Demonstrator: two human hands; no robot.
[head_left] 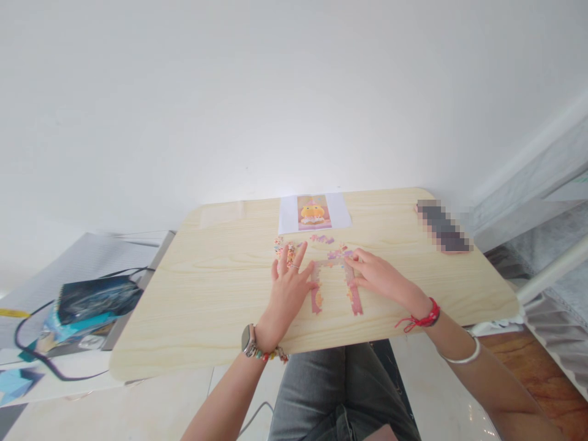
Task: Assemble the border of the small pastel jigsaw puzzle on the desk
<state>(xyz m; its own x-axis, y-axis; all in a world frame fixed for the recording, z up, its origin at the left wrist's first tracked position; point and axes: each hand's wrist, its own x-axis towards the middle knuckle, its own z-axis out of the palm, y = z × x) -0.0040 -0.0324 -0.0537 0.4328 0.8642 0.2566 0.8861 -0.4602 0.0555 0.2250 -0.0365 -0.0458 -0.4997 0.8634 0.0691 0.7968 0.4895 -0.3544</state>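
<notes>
A partly joined jigsaw puzzle (356, 301) lies on the light wood table, forming a top edge and two sides with bare tabletop between them. My left hand (290, 283) rests at its left side with fingers spread, thumb and a finger touching the left strip. Under and beside those fingers is a heap of loose puzzle pieces (278, 243), partly hidden. My right hand (374, 275) touches the upper right corner and right strip, fingers stretched over the pieces. More pieces (322, 239) lie above the frame, and a small cluster (339, 252) sits beside its top edge.
A paper sheet with a printed picture (313, 212) lies at the table's back edge against the wall. A blurred-out phone-like object (443, 228) is at the right. A pale flat sheet (223, 214) lies at the back left. Bags (98, 300) stand left of the table (197, 306).
</notes>
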